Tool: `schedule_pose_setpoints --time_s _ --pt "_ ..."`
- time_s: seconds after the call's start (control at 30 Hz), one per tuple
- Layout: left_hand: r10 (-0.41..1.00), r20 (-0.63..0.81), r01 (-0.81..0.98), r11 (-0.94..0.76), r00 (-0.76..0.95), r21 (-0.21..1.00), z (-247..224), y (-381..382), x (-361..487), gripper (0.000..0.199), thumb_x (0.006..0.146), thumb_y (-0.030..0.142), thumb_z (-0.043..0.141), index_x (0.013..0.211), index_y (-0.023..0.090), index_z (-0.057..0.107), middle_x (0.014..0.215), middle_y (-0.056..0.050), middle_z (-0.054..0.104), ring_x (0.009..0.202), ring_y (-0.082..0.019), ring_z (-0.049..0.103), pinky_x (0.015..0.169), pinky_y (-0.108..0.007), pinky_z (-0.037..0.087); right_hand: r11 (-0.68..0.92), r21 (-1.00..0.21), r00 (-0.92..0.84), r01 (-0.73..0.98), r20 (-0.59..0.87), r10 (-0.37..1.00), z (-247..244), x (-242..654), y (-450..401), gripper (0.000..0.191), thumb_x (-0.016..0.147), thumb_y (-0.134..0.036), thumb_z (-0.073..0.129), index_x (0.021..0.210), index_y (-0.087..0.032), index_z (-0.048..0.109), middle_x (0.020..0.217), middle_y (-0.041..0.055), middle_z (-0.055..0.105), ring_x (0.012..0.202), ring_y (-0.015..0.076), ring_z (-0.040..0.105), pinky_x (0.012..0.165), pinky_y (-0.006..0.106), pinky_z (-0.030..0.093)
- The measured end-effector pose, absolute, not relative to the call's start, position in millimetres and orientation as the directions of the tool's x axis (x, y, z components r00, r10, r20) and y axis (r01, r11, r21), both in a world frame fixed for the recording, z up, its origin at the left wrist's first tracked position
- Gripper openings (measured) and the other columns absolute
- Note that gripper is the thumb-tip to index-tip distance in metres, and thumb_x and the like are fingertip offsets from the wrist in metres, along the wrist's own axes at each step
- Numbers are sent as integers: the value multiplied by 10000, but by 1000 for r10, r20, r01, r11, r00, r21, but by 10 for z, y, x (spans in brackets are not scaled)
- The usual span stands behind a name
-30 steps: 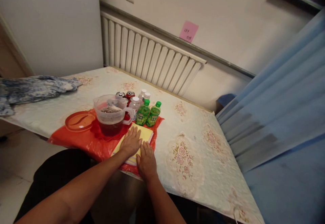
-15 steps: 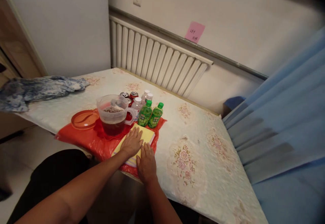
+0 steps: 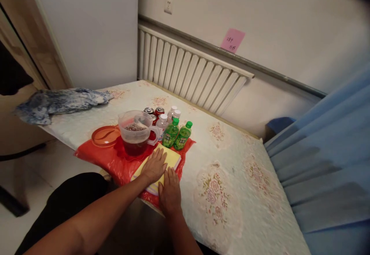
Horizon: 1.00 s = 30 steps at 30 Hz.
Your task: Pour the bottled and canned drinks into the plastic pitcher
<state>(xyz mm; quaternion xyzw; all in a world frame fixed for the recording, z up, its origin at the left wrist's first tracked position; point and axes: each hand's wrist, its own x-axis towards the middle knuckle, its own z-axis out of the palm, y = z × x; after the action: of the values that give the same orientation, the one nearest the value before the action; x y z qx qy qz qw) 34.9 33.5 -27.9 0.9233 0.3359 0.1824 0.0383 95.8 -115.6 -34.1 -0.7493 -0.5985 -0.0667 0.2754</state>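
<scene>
Head view: the folded yellow cloth [image 3: 172, 157] lies flat on a red plastic sheet [image 3: 96, 155] near the front edge of the table [image 3: 231, 181]; the left hand [image 3: 154, 166] rests palm down across its middle, fingers extended and slightly spread, while the right hand [image 3: 170, 193] lies over the near right side, fingers straight and close together, neither hand pinching anything. Judged by its layered, pliant look, the cloth should be light, soft and neither fragile nor slippery, though loose layers may slide apart; the uncovered far right corner offers a grip, best taken with thumb below and fingers above all layers. Just beyond its far side stand two green bottles [image 3: 170, 134] [image 3: 182, 137], and to the left a lidless jug [image 3: 135, 134] of dark liquid, probably heavy and easily spilled if nudged. Labels: the bottles carry dark panels with pale characters, too small to read, and no brand can be made out on the cans [image 3: 159, 111]; the pink note [image 3: 232, 40] on the wall bears two short handwritten lines, not securely legible
</scene>
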Motion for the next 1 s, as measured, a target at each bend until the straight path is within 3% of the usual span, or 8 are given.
schedule_pose_setpoints --time_s 0.43,1.0 --pt "645 326 587 -764 691 267 -236 297 329 510 909 292 459 1385 123 529 1517 -189 431 1430 -348 350 1117 -533 354 -147 -278 253 949 396 883 -354 980 -1153 608 852 -132 537 1450 -100 437 1500 164 451 1434 276 359 1150 497 375" --pt "535 431 375 -834 726 404 -437 406 249 403 841 149 499 1215 123 647 1418 -168 550 1377 -322 432 1142 -511 351 -158 -212 232 964 393 890 -238 959 -1179 591 879 -159 540 1460 -138 430 1496 145 460 1423 271 385 1123 512 427"
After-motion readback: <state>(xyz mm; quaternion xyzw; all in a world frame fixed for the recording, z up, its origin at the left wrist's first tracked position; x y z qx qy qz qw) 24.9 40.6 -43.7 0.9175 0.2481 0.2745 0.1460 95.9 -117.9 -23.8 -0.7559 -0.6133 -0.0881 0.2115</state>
